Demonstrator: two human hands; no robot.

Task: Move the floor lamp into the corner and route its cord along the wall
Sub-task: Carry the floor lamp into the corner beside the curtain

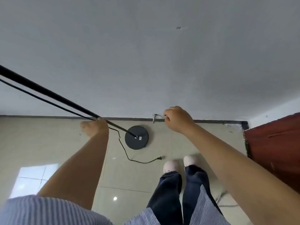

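A black floor lamp stands on its round base (136, 137) on the beige tiles, close to the grey wall. Its thin black pole (48, 93) slants up and out of view at the left. My left hand (95, 126) is closed around the pole and the cord that runs beside it. The black cord (125, 150) drops from that hand, loops over the floor and ends in a plug (159, 158) lying loose near my feet. My right hand (177, 119) is up by the wall, fingers curled, next to a small metal fitting (154, 118); whether it holds anything cannot be made out.
A dark skirting strip (48, 116) runs along the foot of the wall to a corner at the right. A reddish-brown door or panel (276, 143) stands at the right edge. My feet in pale shoes (180, 163) are just in front of the base.
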